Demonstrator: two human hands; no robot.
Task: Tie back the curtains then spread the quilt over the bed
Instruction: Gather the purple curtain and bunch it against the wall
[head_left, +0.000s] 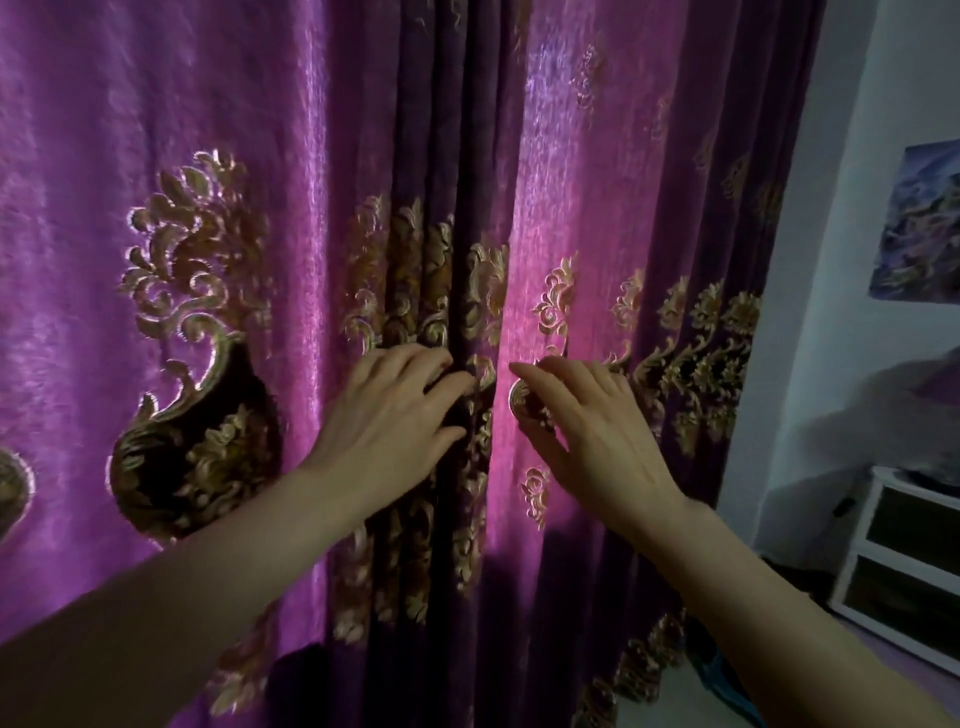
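Observation:
Two purple curtains with gold embroidered scrolls hang closed across the view and meet in dark folds at the centre. My left hand (389, 410) lies on the left curtain (130, 156), its fingertips reaching into the centre folds. My right hand (582, 421) touches the edge of the right curtain (623, 182), fingers slightly bent against the cloth. Neither hand clearly grips fabric. Light glows pink through the cloth between my hands. The quilt and the bed are out of view.
A white wall (841, 364) stands right of the curtains, with a colourful picture (919, 223) on it. Low at the right sits a white shelf unit (898, 566) with dark compartments. A strip of floor (675, 696) shows under the curtain hem.

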